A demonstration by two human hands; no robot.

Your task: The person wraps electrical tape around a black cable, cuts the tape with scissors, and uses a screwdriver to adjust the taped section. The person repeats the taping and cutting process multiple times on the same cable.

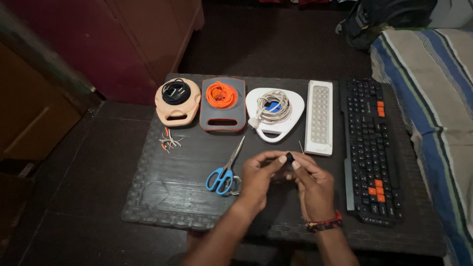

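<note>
My left hand [258,180] and my right hand [311,184] meet over the middle of a dark table [172,192]. Both pinch a small black piece [289,157] between their fingertips; what it is cannot be told. My right wrist wears a red and black band [324,223]. Blue-handled scissors [225,170] lie just left of my left hand, next to a small clear ring of tape [236,185].
Along the far edge stand a peach tray with black cable [177,101], a grey tray with orange cable [222,103], a white tray with beige cable [274,113], and a white light panel [319,118]. A black keyboard [369,148] lies right; wire scraps [169,142] left. Striped bedding [433,98] at right.
</note>
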